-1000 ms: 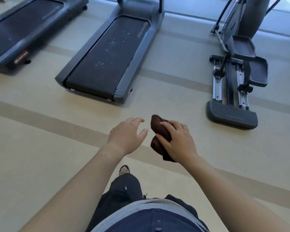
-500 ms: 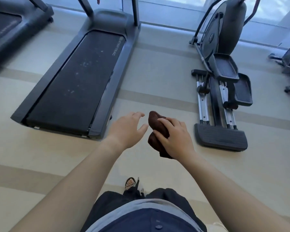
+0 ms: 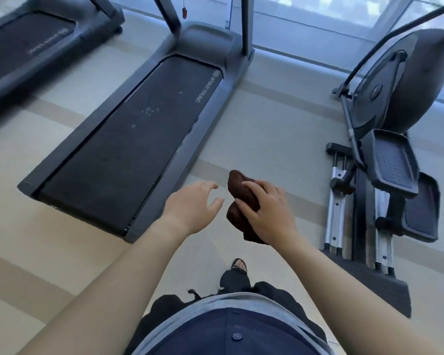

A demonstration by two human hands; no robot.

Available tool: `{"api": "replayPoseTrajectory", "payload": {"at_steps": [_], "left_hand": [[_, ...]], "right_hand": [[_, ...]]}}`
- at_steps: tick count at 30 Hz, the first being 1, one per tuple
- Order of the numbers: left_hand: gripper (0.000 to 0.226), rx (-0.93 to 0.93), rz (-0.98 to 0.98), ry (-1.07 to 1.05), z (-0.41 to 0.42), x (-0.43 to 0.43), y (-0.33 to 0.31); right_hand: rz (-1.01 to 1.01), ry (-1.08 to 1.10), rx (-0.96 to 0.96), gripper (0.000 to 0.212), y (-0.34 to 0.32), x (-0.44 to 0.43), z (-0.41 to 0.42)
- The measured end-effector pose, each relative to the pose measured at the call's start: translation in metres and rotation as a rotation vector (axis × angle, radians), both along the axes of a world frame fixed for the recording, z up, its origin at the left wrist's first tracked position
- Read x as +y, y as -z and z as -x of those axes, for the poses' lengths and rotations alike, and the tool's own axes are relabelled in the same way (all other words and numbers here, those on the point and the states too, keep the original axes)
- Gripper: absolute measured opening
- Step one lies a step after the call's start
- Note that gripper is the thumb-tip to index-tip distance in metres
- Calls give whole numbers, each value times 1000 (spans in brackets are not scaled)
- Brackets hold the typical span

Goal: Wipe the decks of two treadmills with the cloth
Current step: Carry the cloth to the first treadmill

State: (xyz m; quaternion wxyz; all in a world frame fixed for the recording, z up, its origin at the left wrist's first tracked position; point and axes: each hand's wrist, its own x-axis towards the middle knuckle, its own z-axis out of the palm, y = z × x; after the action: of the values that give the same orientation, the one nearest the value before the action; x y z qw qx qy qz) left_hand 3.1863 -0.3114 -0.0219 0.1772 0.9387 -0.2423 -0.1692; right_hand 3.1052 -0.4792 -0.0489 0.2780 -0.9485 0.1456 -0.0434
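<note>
One right hand point(image 3: 272, 213) grips the bunched cloth point(image 3: 241, 198), long axis pointing away; left hand point(image 3: 192, 206) empty, spread.

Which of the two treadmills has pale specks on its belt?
The nearer dark grey treadmill, marked STAR TRAC, beside the left hand; the far-left treadmill shows none.

An elliptical trainer point(image 3: 385, 160) stands on the beige striped floor point(image 3: 267, 129) below a window point(image 3: 318, 19).

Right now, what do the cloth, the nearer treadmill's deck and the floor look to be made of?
Cloth: dark brown, soft, likely terry or microfibre; it bunches in the right hand.
Treadmill deck: matte black, probably rubber belt, speckled with pale spots.
Floor: smooth beige sheet with darker bands, perhaps vinyl; slight sheen.
</note>
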Motion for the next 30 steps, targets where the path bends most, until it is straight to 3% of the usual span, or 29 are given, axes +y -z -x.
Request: {"api": "replayPoseTrajectory", "payload": {"at_steps": [12, 23, 30], "left_hand": [[39, 25, 56, -273, -127, -100, -1], [38, 23, 95, -519, -276, -108, 67], [39, 67, 98, -771, -350, -75, 73]], "right_hand": [[18, -254, 28, 41, 3, -119, -171], [77, -539, 10, 42, 58, -118, -376], [131, -782, 111, 44, 62, -87, -492]]}}
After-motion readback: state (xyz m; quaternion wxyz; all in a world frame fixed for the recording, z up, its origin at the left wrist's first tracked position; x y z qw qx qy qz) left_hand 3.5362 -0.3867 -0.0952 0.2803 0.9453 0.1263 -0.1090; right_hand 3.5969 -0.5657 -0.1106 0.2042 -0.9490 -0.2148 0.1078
